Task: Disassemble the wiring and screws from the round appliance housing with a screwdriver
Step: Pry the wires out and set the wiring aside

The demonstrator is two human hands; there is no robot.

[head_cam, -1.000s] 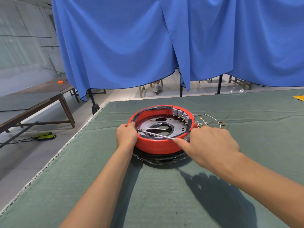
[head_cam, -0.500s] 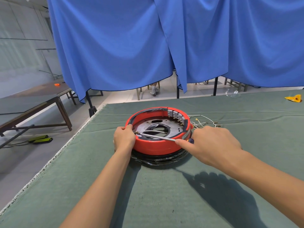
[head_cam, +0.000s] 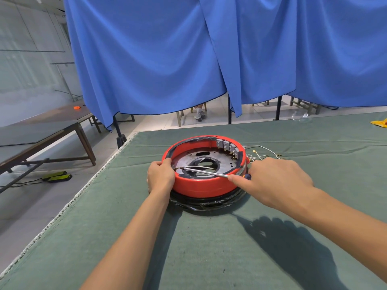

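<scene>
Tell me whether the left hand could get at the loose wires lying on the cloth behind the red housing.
Probably not easily. The left hand grips the red housing at its near-left rim, while the loose wires lie beyond its far-right side, with the housing and the right hand holding the screwdriver between.

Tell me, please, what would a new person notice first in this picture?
First, the round red housing in the middle of the green-covered table, held at its left rim by the left hand. Next, the right hand at its right side grips a screwdriver whose thin metal shaft lies across the open inside toward the left wall. Behind everything hangs a big blue curtain.
</scene>
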